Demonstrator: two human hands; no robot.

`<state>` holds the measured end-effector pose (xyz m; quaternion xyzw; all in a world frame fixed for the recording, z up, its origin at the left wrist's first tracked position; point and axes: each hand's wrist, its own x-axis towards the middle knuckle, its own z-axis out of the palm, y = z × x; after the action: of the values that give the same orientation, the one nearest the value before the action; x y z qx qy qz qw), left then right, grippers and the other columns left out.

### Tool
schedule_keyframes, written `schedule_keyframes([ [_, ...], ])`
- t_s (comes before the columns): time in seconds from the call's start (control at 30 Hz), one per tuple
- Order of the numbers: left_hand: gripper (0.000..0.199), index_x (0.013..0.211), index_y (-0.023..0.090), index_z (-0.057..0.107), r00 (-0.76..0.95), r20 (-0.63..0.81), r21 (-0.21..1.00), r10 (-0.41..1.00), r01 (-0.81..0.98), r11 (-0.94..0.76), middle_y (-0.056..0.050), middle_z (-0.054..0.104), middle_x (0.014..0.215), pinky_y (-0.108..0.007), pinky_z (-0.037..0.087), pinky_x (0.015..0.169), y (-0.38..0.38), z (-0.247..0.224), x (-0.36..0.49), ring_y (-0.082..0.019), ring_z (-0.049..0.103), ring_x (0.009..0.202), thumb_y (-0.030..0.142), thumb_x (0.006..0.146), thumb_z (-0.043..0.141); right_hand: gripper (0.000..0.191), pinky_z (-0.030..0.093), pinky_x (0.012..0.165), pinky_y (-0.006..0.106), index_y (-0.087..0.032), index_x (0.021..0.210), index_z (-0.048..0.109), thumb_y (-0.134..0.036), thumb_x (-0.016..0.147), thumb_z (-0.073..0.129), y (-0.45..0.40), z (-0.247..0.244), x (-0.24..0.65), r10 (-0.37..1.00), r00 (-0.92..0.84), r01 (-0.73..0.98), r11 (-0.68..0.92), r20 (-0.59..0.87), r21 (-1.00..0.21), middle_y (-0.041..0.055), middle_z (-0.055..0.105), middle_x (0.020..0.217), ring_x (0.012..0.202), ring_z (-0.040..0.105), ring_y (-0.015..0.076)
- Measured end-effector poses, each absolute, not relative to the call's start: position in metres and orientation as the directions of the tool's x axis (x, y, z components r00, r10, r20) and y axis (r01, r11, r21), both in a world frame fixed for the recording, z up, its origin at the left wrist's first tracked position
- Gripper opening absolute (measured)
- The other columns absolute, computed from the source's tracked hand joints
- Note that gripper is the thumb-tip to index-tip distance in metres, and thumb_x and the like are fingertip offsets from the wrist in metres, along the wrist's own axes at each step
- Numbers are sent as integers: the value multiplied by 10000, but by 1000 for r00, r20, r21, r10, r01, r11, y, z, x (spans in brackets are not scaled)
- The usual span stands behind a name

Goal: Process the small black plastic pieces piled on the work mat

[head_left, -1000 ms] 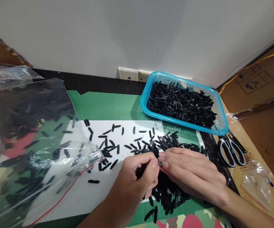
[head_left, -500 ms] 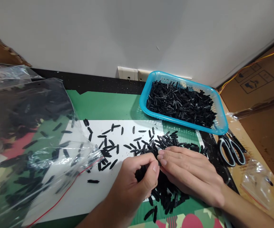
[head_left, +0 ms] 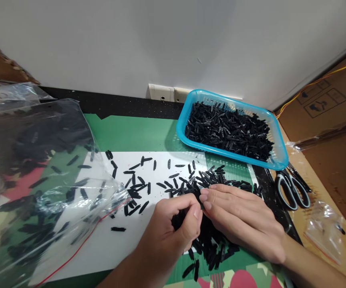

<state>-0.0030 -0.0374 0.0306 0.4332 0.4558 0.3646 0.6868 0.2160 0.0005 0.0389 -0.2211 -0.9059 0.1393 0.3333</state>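
Together over the black pieces (head_left: 210, 242)

My left hand (head_left: 177, 228) is curled, thumb against bent forefinger; my right hand (head_left: 246, 222) is flattish, fingers together, tips right beside the left's. Whether either grips a piece, I cannot tell. Pieces lie heaped beneath both, strewn across white paper (head_left: 101, 250), and piled in the blue basket (head_left: 221, 153) beyond.

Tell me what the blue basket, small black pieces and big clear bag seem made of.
Blue basket: likely plastic, glossy, from its smooth highlights. Black pieces: perhaps plastic, mostly dull with glints; too small to be sure. Clear bag: apparently plastic film, shiny, see-through and wrinkled.
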Motion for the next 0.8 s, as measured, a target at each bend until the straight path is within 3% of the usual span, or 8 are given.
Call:
schedule_keyframes([
  [0.2, 478, 678, 213, 478, 333, -314, 912, 889, -154, 380, 54, 445, 562, -223, 256, 455, -37, 30, -2, -80, 353, 488, 440, 1089, 562, 267, 681, 1109, 465, -44, 1286, 731, -31, 1029, 659, 6, 28, 210, 455, -650, 284, 888, 608, -361, 205, 861, 1157, 1214, 814, 287],
  [0.43, 502, 696, 211, 484, 380, -353, 828, 855, -299, 475, 84, 378, 548, -182, 207, 398, -36, 32, -3, -53, 290, 434, 526, 1061, 623, 388, 722, 1035, 372, -28, 1344, 716, -10, 957, 747, 11, 25, 201, 456, -505, 280, 890, 733, -360, 163, 884, 1036, 995, 877, 258],
  [0.6, 509, 692, 200, 511, 381, -385, 817, 841, -284, 503, 82, 396, 539, -167, 214, 383, -34, 29, -3, -46, 275, 426, 533, 1065, 611, 412, 735, 1005, 441, -49, 1387, 695, 27, 982, 676, 8, 20, 203, 470, -518, 230, 882, 715, -412, 169, 876, 1111, 1092, 858, 274],
  [0.8, 545, 683, 204, 496, 388, -391, 817, 835, -271, 509, 79, 398, 540, -170, 227, 381, -35, 28, -3, -50, 294, 428, 583, 1057, 613, 224, 697, 1075, 444, -14, 1172, 768, 7, 1037, 591, 6, 24, 207, 460, -570, 202, 882, 681, -427, 202, 864, 1119, 1202, 821, 277],
])
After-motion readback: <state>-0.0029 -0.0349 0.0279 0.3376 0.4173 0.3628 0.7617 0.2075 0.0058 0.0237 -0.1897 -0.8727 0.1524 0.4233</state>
